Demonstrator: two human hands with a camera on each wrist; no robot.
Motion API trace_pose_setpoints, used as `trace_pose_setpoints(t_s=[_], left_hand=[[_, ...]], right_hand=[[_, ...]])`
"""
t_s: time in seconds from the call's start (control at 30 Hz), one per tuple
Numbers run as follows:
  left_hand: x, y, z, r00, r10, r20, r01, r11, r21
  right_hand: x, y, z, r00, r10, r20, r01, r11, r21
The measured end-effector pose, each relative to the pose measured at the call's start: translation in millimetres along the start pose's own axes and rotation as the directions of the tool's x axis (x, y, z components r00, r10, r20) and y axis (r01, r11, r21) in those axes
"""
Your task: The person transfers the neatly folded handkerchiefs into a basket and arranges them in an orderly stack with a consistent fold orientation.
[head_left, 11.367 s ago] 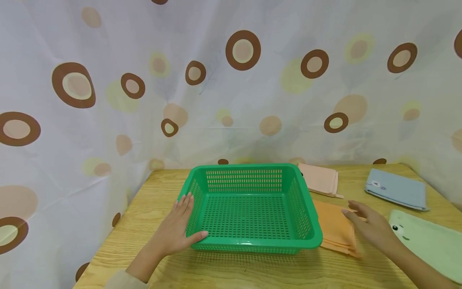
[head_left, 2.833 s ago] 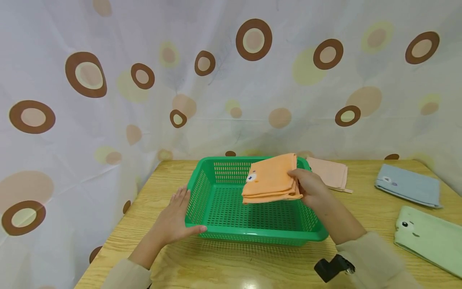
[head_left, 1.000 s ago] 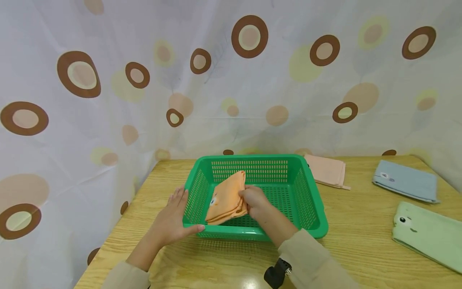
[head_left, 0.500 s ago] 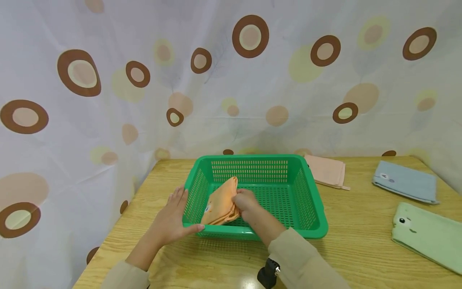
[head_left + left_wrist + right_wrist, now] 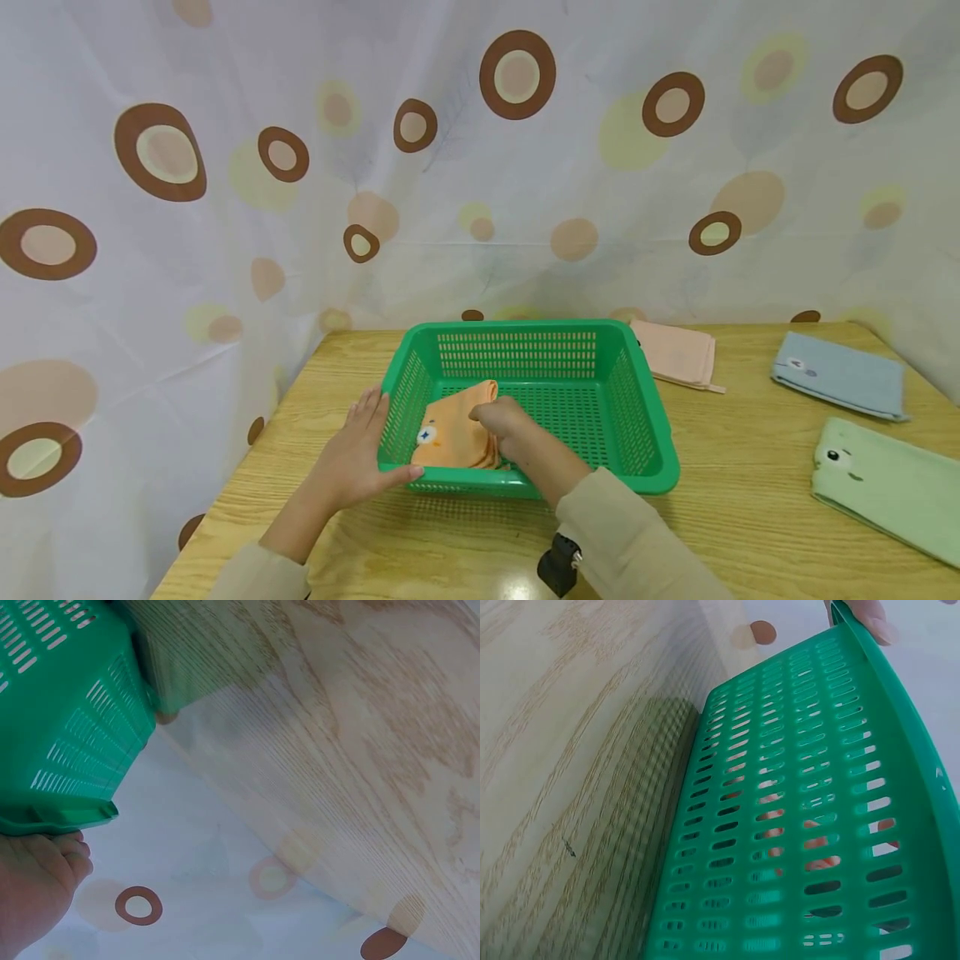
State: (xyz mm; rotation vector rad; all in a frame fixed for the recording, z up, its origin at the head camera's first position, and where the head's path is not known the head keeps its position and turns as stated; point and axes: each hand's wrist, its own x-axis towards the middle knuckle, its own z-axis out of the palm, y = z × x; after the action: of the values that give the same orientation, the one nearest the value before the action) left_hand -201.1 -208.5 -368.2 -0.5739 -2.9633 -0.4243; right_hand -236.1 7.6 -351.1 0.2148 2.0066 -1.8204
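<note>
A green plastic basket [image 5: 592, 486] stands on the wooden table. In its front left part lies a folded orange towel [image 5: 448, 429], its embroidered eye facing up. My right hand [image 5: 513, 429] reaches over the front rim and holds the towel's right edge, thumb on top; the other fingers are mostly hidden. My left hand [image 5: 360, 458] rests against the basket's front left corner, fingers straight along the outside and thumb on the rim. The left wrist view shows part of the left hand [image 5: 37, 881] at the rim; skin-coloured patches show through the slots in the right wrist view.
Right of the basket lie a folded pink towel [image 5: 678, 354] at the back, a blue towel [image 5: 843, 375] beyond it, and a green towel [image 5: 892, 483] nearer the front. A patterned curtain [image 5: 585, 167] hangs behind the wooden table [image 5: 742, 467].
Earlier the orange towel lay beside the basket; my right hand brought it over and into it. In the last second it has sunk left and flattened. My left hand stays at the basket.
</note>
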Motion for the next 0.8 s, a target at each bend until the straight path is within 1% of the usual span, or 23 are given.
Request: trace_pose_setpoints(t_s=[0.2, 0.47, 0.7, 0.8], left_hand=[[0.1, 0.2, 0.2, 1.0, 0.0, 0.005, 0.0, 1.0, 0.0], [0.2, 0.2, 0.2, 1.0, -0.008, 0.001, 0.008, 1.0, -0.012], [0.2, 0.1, 0.5, 1.0, -0.008, -0.004, 0.008, 1.0, -0.004], [0.1, -0.2, 0.4, 1.0, -0.012, -0.003, 0.011, 1.0, -0.007]], right_hand=[[-2.0, -0.5, -2.3, 0.999, 0.012, 0.04, -0.011, 0.999, -0.031], [-4.9, -1.1, -12.5, 0.999, -0.02, 0.031, 0.024, 0.993, -0.119], [-9.9, -5.4, -25.2, 0.997, -0.028, 0.071, 0.035, 0.994, -0.106], [-13.6, -8.4, -31.2, 0.995, -0.052, 0.08, 0.059, 0.994, -0.097]])
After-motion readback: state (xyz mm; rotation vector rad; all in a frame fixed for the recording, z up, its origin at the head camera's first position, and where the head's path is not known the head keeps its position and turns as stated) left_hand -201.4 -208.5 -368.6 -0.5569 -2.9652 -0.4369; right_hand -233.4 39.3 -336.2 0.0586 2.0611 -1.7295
